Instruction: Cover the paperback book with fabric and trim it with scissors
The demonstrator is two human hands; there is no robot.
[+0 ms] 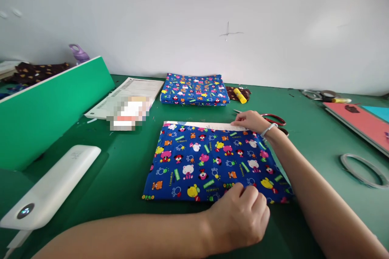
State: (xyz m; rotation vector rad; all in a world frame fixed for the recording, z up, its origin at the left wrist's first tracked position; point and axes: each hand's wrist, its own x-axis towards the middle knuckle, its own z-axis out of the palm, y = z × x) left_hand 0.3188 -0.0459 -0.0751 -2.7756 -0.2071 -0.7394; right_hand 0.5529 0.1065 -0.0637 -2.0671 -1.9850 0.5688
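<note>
A blue cloth printed with cartoon animals (pixel 202 162) lies spread on the green table, covering most of a pale sheet or book (pixel 206 125) whose far edge shows. My left hand (pixel 241 212) is closed in a fist at the cloth's near edge, its fingertips hidden. At the far right corner, my right hand (pixel 251 121) has its fingers pressed together on the pale edge. Red-handled scissors (pixel 275 118) lie just behind my right wrist, partly hidden by it.
Folded blue cloth (pixel 194 89), a yellow glue stick (pixel 240 96) and papers (pixel 133 89) lie farther back. A white power bank (pixel 54 186) and green divider (pixel 60 105) stand left. Right are a tape ring (pixel 363 170) and red board (pixel 358 123).
</note>
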